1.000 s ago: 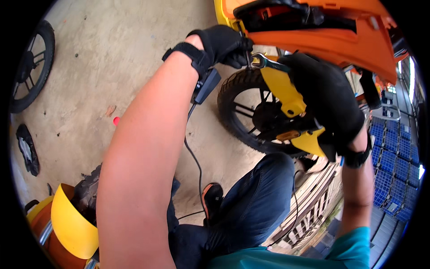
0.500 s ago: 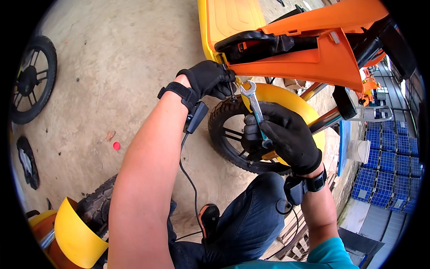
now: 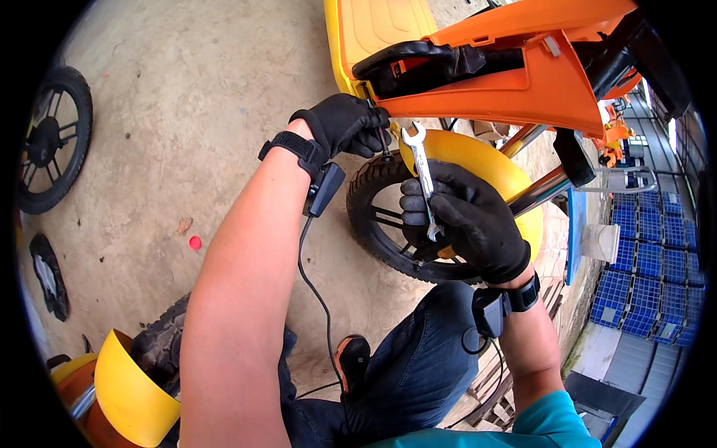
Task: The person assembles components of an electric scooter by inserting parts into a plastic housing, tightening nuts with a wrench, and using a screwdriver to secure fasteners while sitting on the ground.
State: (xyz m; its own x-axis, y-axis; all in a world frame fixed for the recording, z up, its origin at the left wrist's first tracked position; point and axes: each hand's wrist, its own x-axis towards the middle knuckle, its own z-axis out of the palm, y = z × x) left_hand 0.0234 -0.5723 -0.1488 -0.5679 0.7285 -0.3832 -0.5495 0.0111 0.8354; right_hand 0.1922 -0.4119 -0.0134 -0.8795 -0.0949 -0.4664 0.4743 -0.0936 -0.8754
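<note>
My right hand (image 3: 470, 216), in a black glove, is closed around a silver double open-ended wrench (image 3: 423, 170). The wrench's larger jaw points up, just below the lower edge of an orange body panel (image 3: 478, 97). My left hand (image 3: 347, 127), also gloved, is closed at the panel's left corner, beside a yellow footboard (image 3: 381, 33). Its fingers pinch a thin dark metal rod (image 3: 386, 142), whose upper end is partly hidden by the glove. Behind both hands stand a front wheel (image 3: 366, 224) and its yellow mudguard (image 3: 467, 153).
Another wheel (image 3: 46, 142) stands at the far left. A yellow mudguard (image 3: 131, 392) of a second vehicle is close at lower left. A red cap (image 3: 195, 243) lies on the concrete floor. Blue crates (image 3: 642, 261) are stacked at right. Cables hang from both wrist straps.
The wrench has turned a little in my right hand, its face now showing differently. My left hand stays at the panel corner. The vehicle sits slightly higher in view.
</note>
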